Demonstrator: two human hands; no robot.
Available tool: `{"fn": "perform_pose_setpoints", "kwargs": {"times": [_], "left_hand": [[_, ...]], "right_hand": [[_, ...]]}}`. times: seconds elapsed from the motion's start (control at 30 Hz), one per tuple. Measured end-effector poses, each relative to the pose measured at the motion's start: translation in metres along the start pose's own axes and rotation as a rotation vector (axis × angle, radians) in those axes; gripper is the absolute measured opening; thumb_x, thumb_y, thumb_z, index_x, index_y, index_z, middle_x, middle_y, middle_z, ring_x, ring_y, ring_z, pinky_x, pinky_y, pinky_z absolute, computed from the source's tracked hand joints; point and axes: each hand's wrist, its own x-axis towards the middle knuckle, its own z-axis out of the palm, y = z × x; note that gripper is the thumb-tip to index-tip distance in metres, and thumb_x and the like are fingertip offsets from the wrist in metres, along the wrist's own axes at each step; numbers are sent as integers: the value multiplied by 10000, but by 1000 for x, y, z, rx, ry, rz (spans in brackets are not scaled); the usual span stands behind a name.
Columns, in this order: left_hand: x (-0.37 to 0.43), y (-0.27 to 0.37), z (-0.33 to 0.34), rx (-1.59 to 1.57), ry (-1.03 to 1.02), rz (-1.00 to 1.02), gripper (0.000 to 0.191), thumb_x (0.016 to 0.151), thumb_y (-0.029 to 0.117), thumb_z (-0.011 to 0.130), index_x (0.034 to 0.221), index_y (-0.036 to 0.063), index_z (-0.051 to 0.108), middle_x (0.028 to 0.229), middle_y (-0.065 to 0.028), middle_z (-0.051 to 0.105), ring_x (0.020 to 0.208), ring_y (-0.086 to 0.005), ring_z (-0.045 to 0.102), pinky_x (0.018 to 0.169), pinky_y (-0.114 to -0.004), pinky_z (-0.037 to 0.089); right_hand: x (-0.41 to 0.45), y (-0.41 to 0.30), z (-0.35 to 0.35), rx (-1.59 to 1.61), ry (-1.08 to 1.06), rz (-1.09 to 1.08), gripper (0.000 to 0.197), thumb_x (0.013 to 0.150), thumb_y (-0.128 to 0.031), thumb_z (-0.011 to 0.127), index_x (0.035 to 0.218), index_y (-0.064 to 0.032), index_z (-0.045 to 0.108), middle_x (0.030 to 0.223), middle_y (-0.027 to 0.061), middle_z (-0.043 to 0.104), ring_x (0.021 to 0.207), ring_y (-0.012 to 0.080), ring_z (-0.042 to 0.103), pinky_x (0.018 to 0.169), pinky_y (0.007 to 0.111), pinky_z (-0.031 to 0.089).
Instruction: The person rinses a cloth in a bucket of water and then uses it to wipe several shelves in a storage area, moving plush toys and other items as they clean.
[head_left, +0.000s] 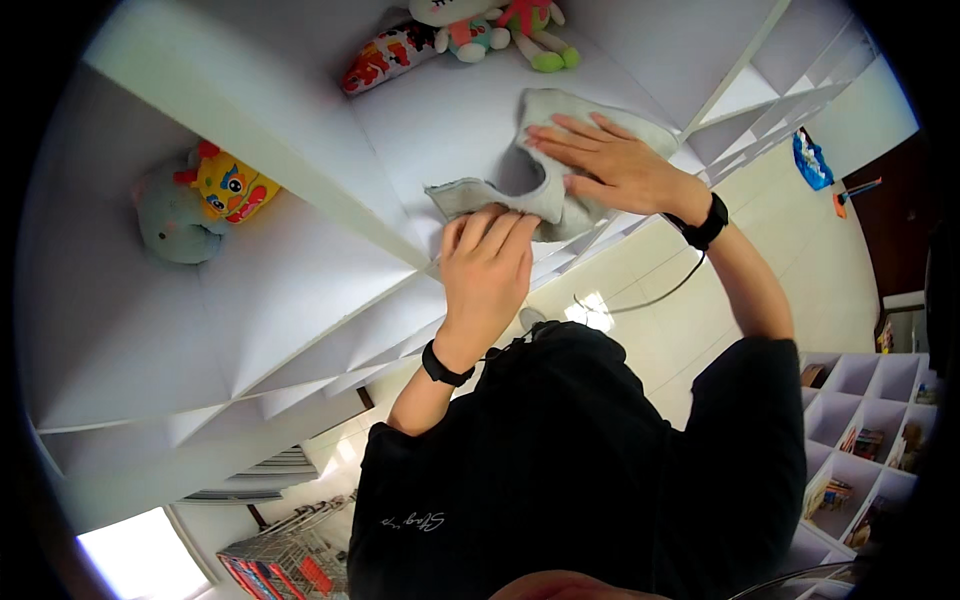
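Observation:
A light grey cloth (637, 124) lies rumpled over the front part of a white shelf compartment (420, 135). My right hand (600, 161) rests flat on it, palm down with the fingers spread. At the cloth's near left part, my left hand (487, 244) grips its edge with bent fingers; the fingertips are hidden by the hand. Between the hands the cloth rises in a curled fold. Farther back in the same compartment sit a white plush toy (469, 37), a green and pink plush doll (536, 34) and a red patterned plush item (390, 56).
The compartment to the left, past a white divider (262, 150), holds a yellow plush toy (234, 187) and a grey plush toy (176, 214). More cubbies stand below. Behind me are wire shopping carts (285, 555) and another cubby unit (855, 435). A blue bag (812, 161) lies on the tiled floor (750, 255).

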Motion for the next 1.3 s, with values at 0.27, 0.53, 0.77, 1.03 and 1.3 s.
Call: {"fn": "perform_pose_setpoints", "kwargs": {"times": [0.27, 0.53, 0.77, 1.03, 1.3], "left_hand": [[18, -8, -3, 273, -48, -214, 547, 764, 193, 710, 1252, 26, 527, 1281, -188, 472, 1062, -319, 504, 907, -466, 394], [-1, 5, 36, 289, 0, -88, 268, 805, 144, 592, 1060, 66, 563, 935, -90, 493, 926, -259, 493, 824, -381, 369], [-73, 37, -32, 27, -65, -263, 303, 731, 89, 607, 1032, 86, 581, 910, -90, 464, 870, -249, 476, 812, -379, 335], [-134, 22, -198, 650, 186, -383, 252, 655, 70, 651, 897, 140, 644, 964, -49, 511, 906, -242, 467, 870, -420, 291], [-104, -107, -194, 832, 78, -521, 401, 862, 183, 617, 1259, 146, 574, 1337, -131, 506, 1244, -385, 432, 1050, -532, 290]], "right_hand": [[-2, 14, 21, -215, 469, 354, 455, 950, -397, 514, 1325, -143, 560, 1354, 33, 548, 1206, 292, 495, 975, 419, 363], [-19, 48, 23, -101, 465, 329, 264, 944, -228, 551, 1155, -79, 609, 1153, 95, 584, 1035, 321, 560, 848, 429, 458], [-37, -34, 11, 343, 239, 419, 161, 914, -106, 621, 1040, -20, 572, 943, 110, 608, 719, 240, 590, 673, 305, 490], [2, -176, 6, 472, 684, -151, 287, 661, -96, 861, 866, -70, 662, 808, 45, 630, 527, 143, 544, 463, 238, 435], [122, -236, 46, 286, 690, -54, 494, 806, -267, 722, 1265, -159, 575, 1359, 122, 469, 1147, 337, 515, 868, 528, 446]]}}
